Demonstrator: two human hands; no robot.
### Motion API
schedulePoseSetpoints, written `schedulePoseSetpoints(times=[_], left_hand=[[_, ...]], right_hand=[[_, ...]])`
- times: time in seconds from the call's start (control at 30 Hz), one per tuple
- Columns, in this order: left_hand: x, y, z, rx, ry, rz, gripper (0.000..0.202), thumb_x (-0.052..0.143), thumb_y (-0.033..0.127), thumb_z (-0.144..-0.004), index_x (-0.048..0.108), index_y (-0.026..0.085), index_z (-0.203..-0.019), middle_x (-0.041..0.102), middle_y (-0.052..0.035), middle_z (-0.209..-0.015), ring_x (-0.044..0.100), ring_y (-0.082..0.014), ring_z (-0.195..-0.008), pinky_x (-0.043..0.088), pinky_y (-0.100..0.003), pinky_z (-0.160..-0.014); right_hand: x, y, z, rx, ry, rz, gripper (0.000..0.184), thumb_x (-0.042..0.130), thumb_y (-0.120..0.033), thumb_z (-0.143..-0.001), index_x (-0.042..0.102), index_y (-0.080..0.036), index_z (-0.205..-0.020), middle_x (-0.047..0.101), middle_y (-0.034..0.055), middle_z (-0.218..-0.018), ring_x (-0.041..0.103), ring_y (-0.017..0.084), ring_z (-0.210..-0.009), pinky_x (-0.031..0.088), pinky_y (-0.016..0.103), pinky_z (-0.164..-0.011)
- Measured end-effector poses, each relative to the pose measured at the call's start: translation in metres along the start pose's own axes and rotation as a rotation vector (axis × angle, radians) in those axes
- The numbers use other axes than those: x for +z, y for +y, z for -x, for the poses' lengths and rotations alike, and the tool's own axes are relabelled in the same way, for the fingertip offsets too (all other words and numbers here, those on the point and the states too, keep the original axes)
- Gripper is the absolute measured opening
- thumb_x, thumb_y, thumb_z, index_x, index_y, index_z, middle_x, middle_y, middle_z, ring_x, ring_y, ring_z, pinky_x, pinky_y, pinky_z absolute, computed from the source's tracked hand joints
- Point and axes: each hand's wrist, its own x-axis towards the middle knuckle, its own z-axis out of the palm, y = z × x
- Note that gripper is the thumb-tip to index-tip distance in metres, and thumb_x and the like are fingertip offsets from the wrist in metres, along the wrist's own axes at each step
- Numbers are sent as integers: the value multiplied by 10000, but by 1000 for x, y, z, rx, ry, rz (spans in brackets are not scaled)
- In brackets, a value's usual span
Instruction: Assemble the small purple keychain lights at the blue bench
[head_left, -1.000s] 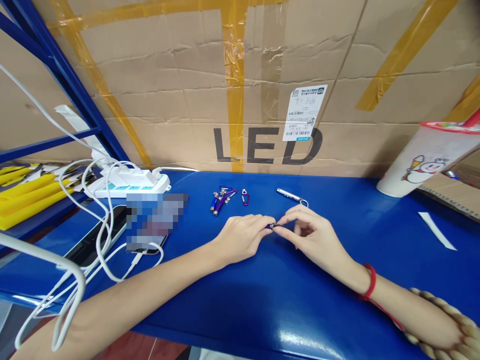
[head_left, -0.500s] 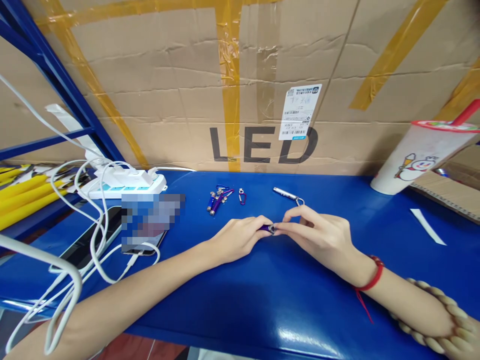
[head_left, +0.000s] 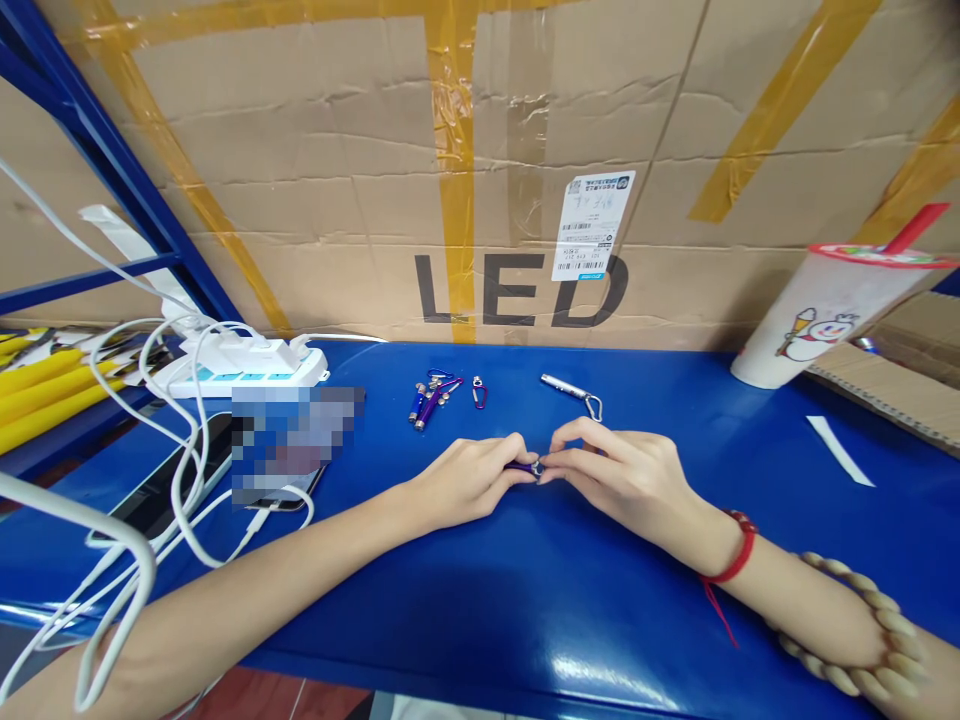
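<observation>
Between the thumb and fingers of my left hand (head_left: pixel 469 482) is a small purple flashlight (head_left: pixel 521 466), mostly covered by the fingers, its end turned to the right. My right hand (head_left: pixel 619 468) is closed in a pinch at that end; any small part between its fingertips is too tiny to make out. Beyond the right fingers lies a silver flashlight (head_left: pixel 566 385) with a carabiner clip. Behind my left hand, a purple flashlight (head_left: pixel 431 405) and a blue flashlight (head_left: pixel 417 402) lie among small round pieces and clips. Beside them is a loose purple carabiner (head_left: pixel 480 397).
A large cardboard box (head_left: pixel 360 180) stands along the back of the blue table (head_left: pixel 480 600). To the left are a power strip (head_left: pixel 300 375), tangled white cables (head_left: pixel 196 480) and two phones. A drink cup (head_left: pixel 795 330) and a white strip (head_left: pixel 840 450) are at the right.
My right fingertips have closed together against the end of the purple flashlight, with the index finger now lower. The whole view has shifted slightly.
</observation>
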Motion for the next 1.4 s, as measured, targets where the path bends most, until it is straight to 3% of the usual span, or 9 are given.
schedulePoseSetpoints(times=[0.13, 0.33, 0.57, 0.93, 1.17, 1.4], left_hand=[[1, 0, 1, 60, 46, -25, 95, 378, 251, -921, 435, 188, -879, 644, -21, -927, 630, -142, -884, 452, -205, -680], [3, -3, 1, 87, 100, -31, 120, 396, 267, -915, 475, 179, -898, 634, -23, -874, 624, -133, -808, 459, -207, -687], [0, -2, -1, 45, 69, -48, 165, 404, 277, -910, 512, 188, -997, 626, -24, -902, 599, -135, -828, 451, -216, -725], [-4, 4, -6, -56, 38, -34, 138, 380, 262, -919, 489, 194, -971, 617, -24, -1000, 580, -148, -918, 453, -249, -786], [-6, 9, -5, -93, 59, 5, 169, 379, 265, -916, 470, 205, -1045, 594, -28, -1016, 569, -155, -935, 454, -265, -808], [-6, 10, -7, -124, 65, -50, 224, 304, 233, -929, 473, 209, -1074, 589, -42, -1047, 559, -161, -964, 456, -291, -845]], right_hand=[[4, -1, 2, 93, -7, -141, 168, 529, -226, -869, 669, -201, -779, 613, -18, -855, 467, 23, -507, 338, 170, -498], [16, -5, 0, 527, -83, -573, 240, 622, -357, -783, 649, -161, -648, 573, 11, -743, 457, 44, -493, 359, 172, -456], [21, -7, 0, 813, -186, -913, 366, 659, -477, -700, 620, -123, -617, 556, 24, -746, 447, 23, -390, 374, 171, -382], [29, 1, -1, 916, -253, -1008, 447, 637, -552, -667, 605, -106, -679, 560, 44, -823, 457, 20, -388, 304, 142, -310], [28, 1, -5, 1021, -251, -1056, 489, 622, -589, -656, 594, -107, -739, 450, -48, -431, 361, 28, -331, 276, 132, -323], [25, -4, -11, 1092, -201, -1056, 522, 651, -606, -602, 599, -110, -756, 452, -55, -400, 369, 38, -320, 267, 141, -318]])
